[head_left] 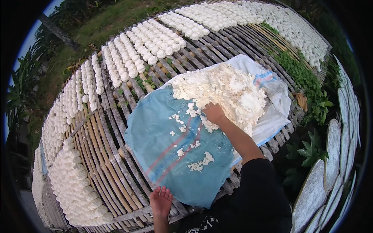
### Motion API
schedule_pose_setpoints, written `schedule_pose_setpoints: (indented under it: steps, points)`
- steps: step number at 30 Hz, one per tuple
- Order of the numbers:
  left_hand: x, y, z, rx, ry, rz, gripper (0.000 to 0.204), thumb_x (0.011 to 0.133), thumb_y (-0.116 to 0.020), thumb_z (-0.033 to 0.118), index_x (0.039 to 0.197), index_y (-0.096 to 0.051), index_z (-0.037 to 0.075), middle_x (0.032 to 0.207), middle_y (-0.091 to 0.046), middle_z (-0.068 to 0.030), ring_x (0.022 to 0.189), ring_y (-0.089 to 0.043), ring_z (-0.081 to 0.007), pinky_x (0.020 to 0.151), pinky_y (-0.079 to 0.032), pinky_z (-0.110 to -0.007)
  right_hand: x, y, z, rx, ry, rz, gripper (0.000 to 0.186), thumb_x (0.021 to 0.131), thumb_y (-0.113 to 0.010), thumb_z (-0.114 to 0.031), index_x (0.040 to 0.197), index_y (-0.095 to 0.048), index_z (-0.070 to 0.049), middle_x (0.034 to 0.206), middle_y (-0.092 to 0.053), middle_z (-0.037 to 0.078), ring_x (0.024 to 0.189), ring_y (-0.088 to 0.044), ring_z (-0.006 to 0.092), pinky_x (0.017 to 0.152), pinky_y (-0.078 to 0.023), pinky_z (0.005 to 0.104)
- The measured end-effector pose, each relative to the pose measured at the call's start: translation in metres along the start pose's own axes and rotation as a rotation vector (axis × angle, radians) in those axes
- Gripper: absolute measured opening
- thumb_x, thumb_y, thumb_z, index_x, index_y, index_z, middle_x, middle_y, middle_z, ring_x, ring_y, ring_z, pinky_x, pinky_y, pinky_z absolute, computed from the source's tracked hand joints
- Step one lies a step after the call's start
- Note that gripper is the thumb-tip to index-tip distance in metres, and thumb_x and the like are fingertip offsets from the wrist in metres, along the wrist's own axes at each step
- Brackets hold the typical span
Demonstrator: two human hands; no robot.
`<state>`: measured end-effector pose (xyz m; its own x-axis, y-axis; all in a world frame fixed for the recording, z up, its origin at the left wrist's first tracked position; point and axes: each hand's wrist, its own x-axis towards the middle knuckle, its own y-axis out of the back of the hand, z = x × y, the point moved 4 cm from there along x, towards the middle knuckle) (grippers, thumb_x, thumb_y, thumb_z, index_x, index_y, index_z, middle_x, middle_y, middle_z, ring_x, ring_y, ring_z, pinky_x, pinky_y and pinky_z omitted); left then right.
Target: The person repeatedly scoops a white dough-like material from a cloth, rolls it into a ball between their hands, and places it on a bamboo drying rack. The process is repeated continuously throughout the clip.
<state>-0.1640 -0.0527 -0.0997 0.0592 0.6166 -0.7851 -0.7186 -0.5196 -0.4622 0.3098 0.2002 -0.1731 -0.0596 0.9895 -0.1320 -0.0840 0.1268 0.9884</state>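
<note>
The right hand [214, 113] is touching the near edge of the white crumbly heap [233, 87], which is lying on blue and white sheeting [143, 124] over a slatted rack [95, 141]; its grip I cannot tell. The left hand [161, 201] is showing its palm, loosely opened, near the sheeting.

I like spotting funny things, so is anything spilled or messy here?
A little: small white crumbs lie scattered on the blue sheet, apart from the big crumbly heap with the right hand at its edge. Also, one brown leaf stands out beside green plants. Nothing looks clearly broken.
</note>
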Motion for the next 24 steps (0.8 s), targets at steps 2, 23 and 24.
schedule_pose_setpoints:
  steps: [2,23,24]
  points:
    - [-0.005,0.001,0.009,-0.025,-0.037,-0.008,0.022,0.100,-0.060,0.035,0.105,-0.068,0.015,0.107,-0.073,-0.0032,0.100,-0.068,-0.0240,0.089,-0.053,-0.044,-0.008,0.010,0.014,0.060,-0.003,-0.065,0.039,0.092,-0.069,-0.023,0.131,-0.066,-0.018,0.126,-0.066,0.006,0.125,-0.060,0.0260,0.095,-0.055,0.0479]
    - [0.013,-0.040,0.018,-0.067,-0.065,-0.161,0.024,0.102,-0.060,0.036,0.110,-0.067,0.014,0.112,-0.072,-0.0046,0.102,-0.067,-0.0229,0.091,-0.052,-0.042,-0.047,-0.009,0.006,0.482,-0.510,-0.041,0.078,0.084,-0.080,-0.044,0.154,-0.054,-0.025,0.139,-0.063,0.016,0.119,-0.064,0.0415,0.100,-0.056,0.0490]
    - [0.013,-0.046,0.020,-0.026,-0.074,-0.156,0.025,0.102,-0.060,0.036,0.111,-0.066,0.014,0.112,-0.071,-0.0046,0.103,-0.067,-0.0229,0.092,-0.052,-0.042,-0.043,-0.004,0.019,0.631,-0.493,-0.016,0.079,0.083,-0.081,-0.042,0.154,-0.054,-0.021,0.141,-0.063,0.017,0.120,-0.065,0.0411,0.102,-0.055,0.0484]
